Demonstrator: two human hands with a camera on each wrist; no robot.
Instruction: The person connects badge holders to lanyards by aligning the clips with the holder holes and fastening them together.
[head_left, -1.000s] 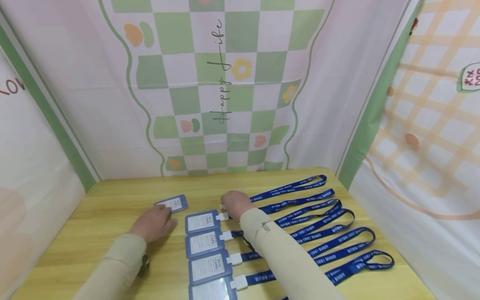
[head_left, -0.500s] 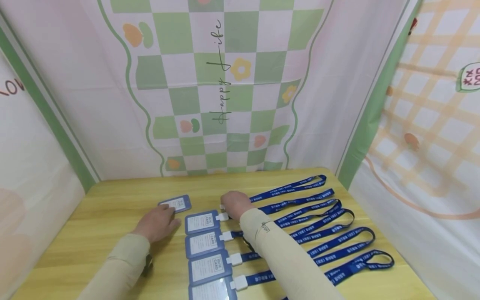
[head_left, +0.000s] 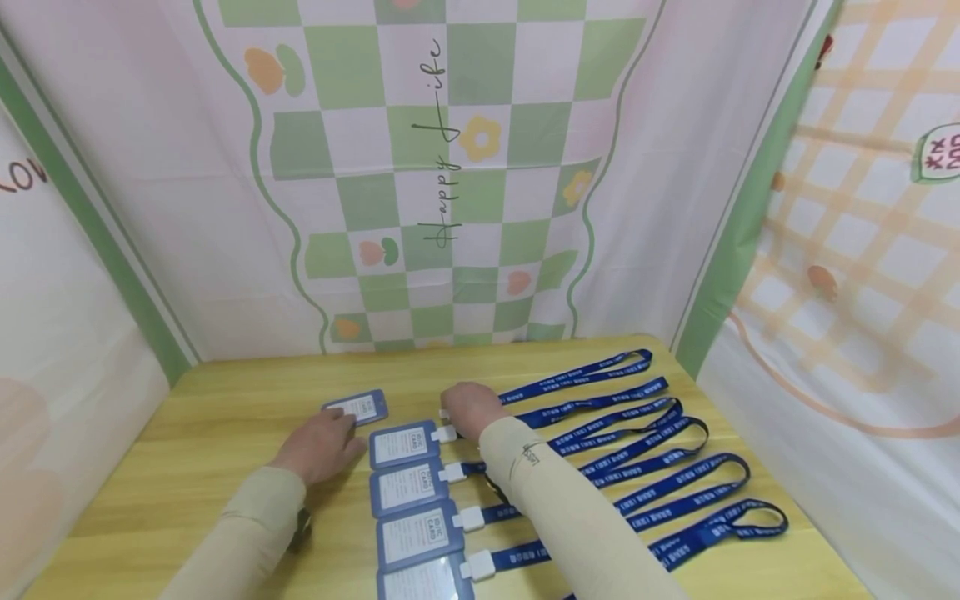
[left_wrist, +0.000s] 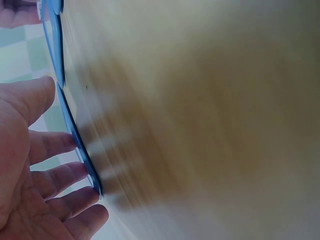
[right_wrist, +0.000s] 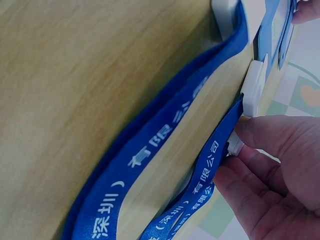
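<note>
My left hand [head_left: 318, 446] rests its fingertips on the near left part of a blue-framed badge holder [head_left: 369, 406] with a white card, lying flat on the table. In the left wrist view its fingers are fairly straight along that holder's edge [left_wrist: 82, 145], with the thumb apart. My right hand [head_left: 474, 408] pinches the white clip [right_wrist: 234, 146] end of the farthest blue lanyard [head_left: 573, 377]. The thumb and fingertips come together at this clip in the right wrist view. Most of the clip is hidden by the right hand in the head view.
Several badge holders [head_left: 416, 487] lie in a column nearer me, joined by white clips [head_left: 470, 518] to blue lanyards [head_left: 675, 492] stretching right. My right forearm [head_left: 570, 508] crosses above these straps. Patterned cloth [head_left: 480, 208] hangs behind the wooden table [head_left: 247, 392].
The loose badge holder has slid a little to the right under my left hand, coming closer to the right hand. My right hand has stayed in place at the clip.
</note>
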